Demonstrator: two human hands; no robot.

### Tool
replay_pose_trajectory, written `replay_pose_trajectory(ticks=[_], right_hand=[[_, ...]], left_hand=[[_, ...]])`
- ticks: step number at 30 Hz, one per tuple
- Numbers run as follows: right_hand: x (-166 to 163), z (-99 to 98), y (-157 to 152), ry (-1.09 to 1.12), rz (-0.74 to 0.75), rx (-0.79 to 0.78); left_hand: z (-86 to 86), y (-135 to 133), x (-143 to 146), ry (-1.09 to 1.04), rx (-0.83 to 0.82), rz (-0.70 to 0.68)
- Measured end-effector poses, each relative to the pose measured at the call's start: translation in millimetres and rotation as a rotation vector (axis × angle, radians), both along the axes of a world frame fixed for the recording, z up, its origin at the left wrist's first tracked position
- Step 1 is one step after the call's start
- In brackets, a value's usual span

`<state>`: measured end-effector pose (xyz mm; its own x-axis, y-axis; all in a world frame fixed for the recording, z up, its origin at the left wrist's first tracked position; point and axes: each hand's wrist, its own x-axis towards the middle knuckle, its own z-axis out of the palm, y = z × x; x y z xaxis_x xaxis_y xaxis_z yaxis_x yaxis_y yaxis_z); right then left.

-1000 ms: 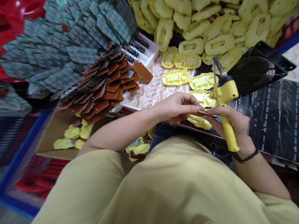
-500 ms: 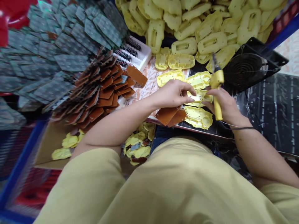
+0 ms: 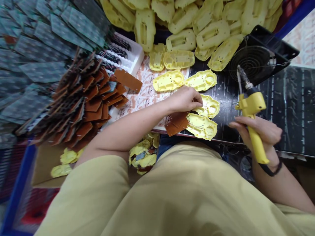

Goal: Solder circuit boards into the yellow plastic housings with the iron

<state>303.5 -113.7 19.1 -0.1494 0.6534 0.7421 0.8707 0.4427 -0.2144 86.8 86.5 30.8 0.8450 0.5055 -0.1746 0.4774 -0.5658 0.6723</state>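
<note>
My right hand grips a yellow soldering gun by its handle, off to the right of the shells, its metal tip pointing up and away from me. My left hand is closed in a pinch at the left end of a yellow plastic shell; whatever lies between its fingertips is too small to make out. Nearer my body is another open shell with a thin wire across it. Brown circuit boards lie below my left hand, partly overlapping. Two further shells sit beyond it.
Brown boards are heaped at left beside greenish panels. A white foam tray holds dark wired parts. Yellow shells pile up at the back. A black fan stands behind the gun's tip.
My right hand has drawn the soldering gun away from the shells, right and towards my body. My left fingers have closed together at the shell. The camera view has shifted slightly.
</note>
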Motion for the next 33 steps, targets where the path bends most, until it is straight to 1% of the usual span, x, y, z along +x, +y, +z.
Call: replay_pose_trajectory(ticks=[2, 3, 5, 7, 9, 12, 14, 17, 18, 21, 23, 27, 33], right_hand=[[6.7, 4.3, -14.8, 0.049, -0.004, -0.010], [10.1, 5.4, -22.1, 0.062, -0.036, 0.002], [15.7, 5.3, -34.6, 0.060, -0.147, 0.038], [19.6, 1.9, -42.5, 0.058, -0.263, 0.098], [21.6, -4.7, -45.5, 0.088, -0.287, 0.118], [21.5, -15.6, -45.4, 0.201, -0.190, 0.135], [19.9, -19.8, -45.3, 0.260, -0.145, 0.072], [16.6, -20.9, -45.0, 0.300, -0.094, -0.078], [15.7, -20.8, -44.0, 0.316, -0.062, -0.098], [14.2, -21.7, -36.7, 0.359, 0.037, -0.063], [14.6, -22.9, -29.9, 0.348, 0.079, -0.046], [18.4, -23.5, -20.3, 0.273, 0.119, -0.062], [29.2, -20.2, -19.6, 0.095, 0.154, -0.093]], left_hand=[[1.8, 2.3, -0.3, 0.041, -0.047, 0.011], [2.9, 2.4, -0.1, 0.056, -0.066, 0.023], [5.1, 0.8, 1.0, 0.066, -0.085, 0.048], [7.3, -2.0, 3.0, 0.065, -0.077, 0.072], [9.1, -4.2, 5.3, 0.076, -0.059, 0.092], [11.2, -4.5, 9.5, 0.110, -0.034, 0.105], [12.0, -3.2, 13.1, 0.128, -0.028, 0.102], [12.8, -0.6, 19.4, 0.151, -0.036, 0.092], [12.9, 0.3, 21.4, 0.162, -0.043, 0.093], [12.7, 3.4, 25.5, 0.197, -0.064, 0.093], [12.2, 5.3, 26.6, 0.193, -0.070, 0.081], [12.3, 6.4, 27.2, 0.198, -0.074, 0.083], [11.1, 6.2, 28.0, 0.181, -0.089, 0.099]])
